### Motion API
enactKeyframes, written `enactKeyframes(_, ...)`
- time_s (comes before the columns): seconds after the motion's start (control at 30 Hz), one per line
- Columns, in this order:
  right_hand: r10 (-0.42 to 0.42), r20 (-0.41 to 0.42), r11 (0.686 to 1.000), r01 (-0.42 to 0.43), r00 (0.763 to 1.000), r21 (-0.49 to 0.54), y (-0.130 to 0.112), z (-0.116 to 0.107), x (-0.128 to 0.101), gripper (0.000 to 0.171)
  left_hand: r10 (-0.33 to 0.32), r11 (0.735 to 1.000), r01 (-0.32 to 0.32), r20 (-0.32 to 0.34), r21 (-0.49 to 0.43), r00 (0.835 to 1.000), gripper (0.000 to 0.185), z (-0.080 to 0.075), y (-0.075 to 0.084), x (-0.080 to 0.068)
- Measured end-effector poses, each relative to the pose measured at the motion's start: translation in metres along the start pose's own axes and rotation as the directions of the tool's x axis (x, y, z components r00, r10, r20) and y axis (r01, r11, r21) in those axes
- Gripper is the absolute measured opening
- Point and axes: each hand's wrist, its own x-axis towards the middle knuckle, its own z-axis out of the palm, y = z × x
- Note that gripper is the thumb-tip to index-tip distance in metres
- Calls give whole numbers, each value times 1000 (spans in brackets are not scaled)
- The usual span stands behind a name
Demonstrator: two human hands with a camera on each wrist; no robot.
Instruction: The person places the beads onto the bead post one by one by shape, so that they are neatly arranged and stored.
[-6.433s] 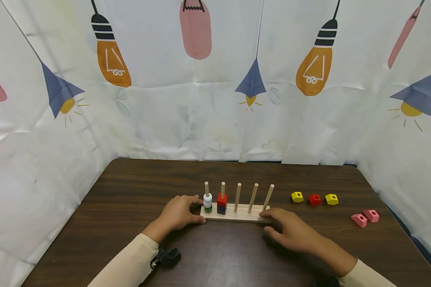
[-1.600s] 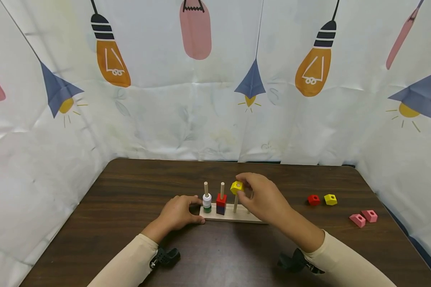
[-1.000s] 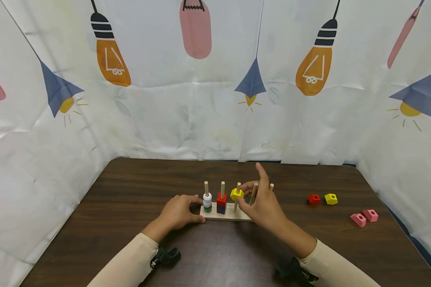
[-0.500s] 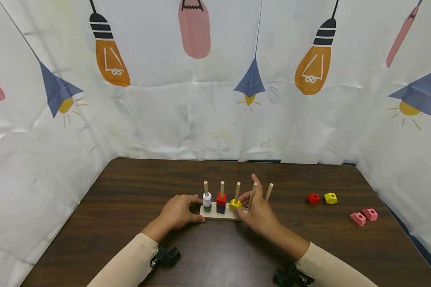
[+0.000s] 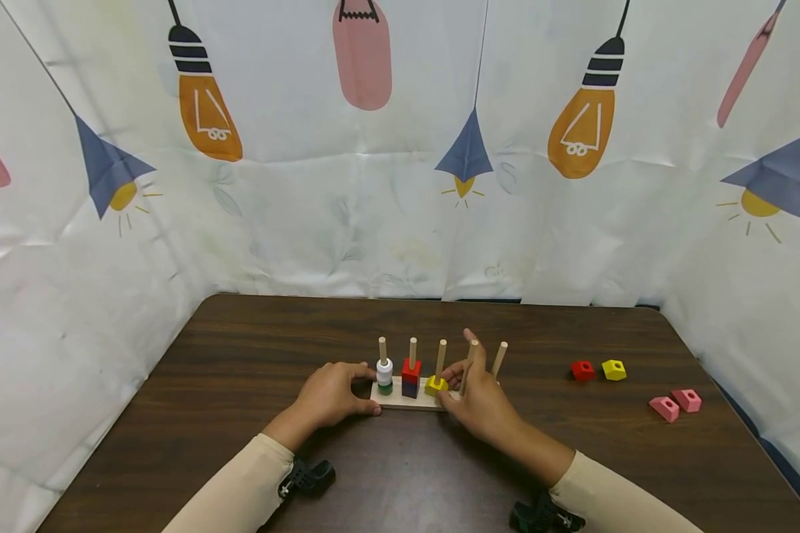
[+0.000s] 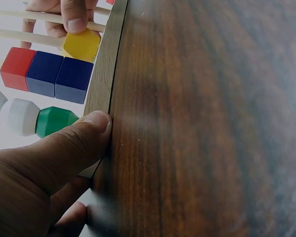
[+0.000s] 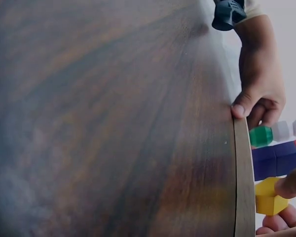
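A wooden peg board (image 5: 400,400) with a row of upright pegs lies on the table. My left hand (image 5: 331,394) grips its left end, thumb on the front edge. On the first peg sit white beads (image 6: 22,117) above a green bead (image 6: 55,121). The second peg carries a red cube (image 6: 16,68) over two blue cubes (image 6: 74,79). Low on the third peg is a yellow block (image 5: 434,386), down at the base. My right hand (image 5: 481,403) pinches this block between thumb and fingers, its index finger raised behind the fourth peg. The last two pegs bear nothing visible.
To the right on the dark table (image 5: 480,474) lie a red block (image 5: 583,370) and another yellow block (image 5: 614,369). Two pink blocks (image 5: 664,408) with slanted sides are farther right. A printed white curtain (image 5: 400,222) hangs behind the table.
My right hand has brought one yellow block from the right, put it on the third peg and slid it down to the base. The left hand has stayed at the board's end.
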Motion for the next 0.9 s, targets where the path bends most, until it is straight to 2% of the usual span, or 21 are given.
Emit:
enactKeyframes(0.23,-47,25,999,47,999,18,2,-4,-3,112,0,1000,0,-7,3,1000,50,0,1,0)
enactKeyframes(0.37,-74,110,997,75,991,-6,4,-12,-8,113,0,1000,0,-5,7,1000,50,0,1,0)
enactKeyframes(0.53,-77,241,992,99,967,-84,5,-26,-19,111,5,1000,-5,-4,12,1000,51,1,0,0)
enactKeyframes(0.8,-54,376,955,158,925,-251,13,-49,-33,86,12,1000,-12,-13,11,1000,51,1,-1,0)
enactKeyframes(0.9,-75,401,947,192,913,-258,18,-58,-37,76,11,1000,-11,-12,8,1000,51,1,-1,1)
